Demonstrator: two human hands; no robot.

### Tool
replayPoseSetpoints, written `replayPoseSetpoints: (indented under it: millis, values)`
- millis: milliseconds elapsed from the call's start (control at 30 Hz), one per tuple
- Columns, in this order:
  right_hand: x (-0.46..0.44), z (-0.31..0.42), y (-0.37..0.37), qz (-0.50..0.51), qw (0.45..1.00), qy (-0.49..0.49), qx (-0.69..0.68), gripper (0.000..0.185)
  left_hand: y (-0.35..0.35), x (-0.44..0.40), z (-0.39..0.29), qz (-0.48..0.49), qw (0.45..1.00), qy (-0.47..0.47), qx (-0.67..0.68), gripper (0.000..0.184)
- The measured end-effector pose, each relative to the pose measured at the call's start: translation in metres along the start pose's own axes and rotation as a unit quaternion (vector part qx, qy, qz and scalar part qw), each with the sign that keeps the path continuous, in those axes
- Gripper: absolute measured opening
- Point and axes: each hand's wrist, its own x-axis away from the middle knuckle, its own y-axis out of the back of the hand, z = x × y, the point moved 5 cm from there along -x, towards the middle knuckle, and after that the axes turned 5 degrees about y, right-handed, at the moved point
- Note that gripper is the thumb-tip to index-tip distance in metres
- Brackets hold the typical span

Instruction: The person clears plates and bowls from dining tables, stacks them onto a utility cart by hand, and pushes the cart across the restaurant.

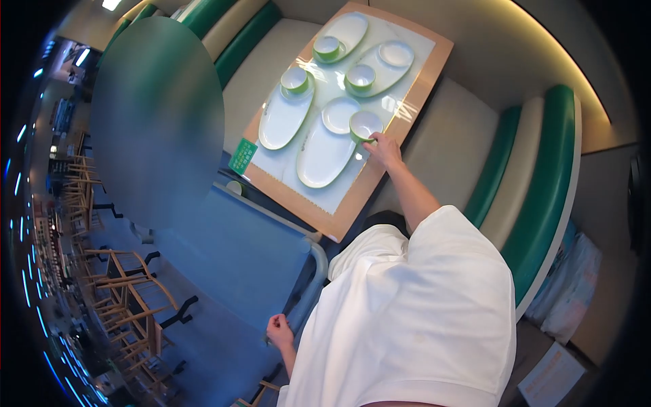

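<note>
My right hand [384, 150] reaches over the table's near right part, its fingers closed on the rim of a green-and-white bowl [366, 126]. Beside that bowl are a small round plate [340, 115] and a long oval plate [325, 156]. Three more oval plates, each with a green bowl, lie further along the table: one at the left [281, 125], one at the back [349, 30] and one at the right [390, 78]. Low in the view, my left hand [279, 331] hangs beside the cart with fingers curled; whether it holds anything is too small to tell.
A grey-blue cart [237, 251] stands left of the table [352, 210]. A green card [243, 157] lies at the table's near left corner. Padded benches [447, 136] flank the table. Wooden chairs [139, 298] stand at the left. A blurred oval covers the upper left.
</note>
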Motion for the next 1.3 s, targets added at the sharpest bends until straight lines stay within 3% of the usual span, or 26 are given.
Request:
replayPoseSetpoints:
  millis: [67,167,333,400,500,633,800,833,900,1000,1067,1100,1133,1200,1233,1267,1300]
  values:
    - [-0.022,-0.002,0.009,-0.003,1.0,0.01,0.003,0.047,0.002,0.001,0.004,-0.046,0.999,0.003,-0.012,0.027]
    - [-0.038,-0.024,0.018,0.02,0.995,-0.089,-0.027,0.049,0.007,0.015,-0.015,-0.111,0.989,0.029,-0.095,0.032]
    - [-0.058,-0.056,0.046,0.045,0.996,-0.043,0.057,0.049,0.009,0.022,-0.018,-0.184,0.971,0.078,-0.13,0.04]
    - [-0.068,-0.064,0.048,0.062,0.994,-0.028,0.083,0.048,0.006,0.022,-0.015,-0.17,0.968,0.119,-0.138,0.044]
    - [-0.084,-0.074,0.043,0.074,0.994,-0.024,0.072,0.046,0.008,0.032,-0.029,-0.183,0.947,0.203,-0.166,0.06]
    - [-0.102,-0.08,0.039,0.083,0.991,-0.021,0.103,0.046,-0.001,0.035,0.003,-0.225,0.927,0.269,-0.13,0.065]
    - [-0.11,-0.072,0.044,0.104,0.988,0.0,0.115,0.046,-0.021,0.051,-0.03,-0.165,0.959,0.167,-0.161,0.06]
    - [-0.111,-0.07,0.046,0.103,0.985,0.001,0.139,0.049,-0.02,0.054,-0.04,-0.172,0.955,0.182,-0.159,0.06]
    - [-0.112,-0.065,0.047,0.111,0.98,0.021,0.163,0.052,-0.025,0.057,-0.057,-0.067,0.957,0.217,-0.18,0.053]
    - [-0.098,-0.056,0.055,0.079,0.978,0.053,0.186,0.062,-0.024,0.057,-0.068,-0.055,0.939,0.259,-0.218,0.047]
    - [-0.079,-0.055,0.071,-0.025,0.986,0.045,0.159,0.07,-0.019,0.053,-0.069,-0.022,0.932,0.275,-0.234,0.048]
    - [-0.068,-0.056,0.068,-0.026,0.986,0.052,0.158,0.07,-0.02,0.049,-0.067,0.02,0.925,0.283,-0.254,0.049]
    - [-0.059,-0.062,0.058,-0.022,0.994,0.026,0.107,0.07,-0.018,0.043,-0.065,0.016,0.926,0.285,-0.248,0.049]
    - [-0.055,-0.079,0.008,-0.013,0.999,0.012,0.05,0.07,-0.018,0.035,-0.056,0.105,0.916,0.289,-0.259,0.053]
    - [-0.062,-0.105,-0.045,0.071,0.997,0.007,0.01,0.071,-0.012,0.031,-0.056,0.096,0.917,0.295,-0.252,0.053]
    - [-0.063,-0.108,-0.084,0.155,0.988,0.004,-0.029,0.073,-0.014,0.027,-0.058,0.15,0.91,0.298,-0.247,0.055]
    - [-0.054,-0.084,-0.092,0.157,0.987,0.019,-0.04,0.073,-0.014,0.024,-0.061,0.199,0.902,0.297,-0.24,0.056]
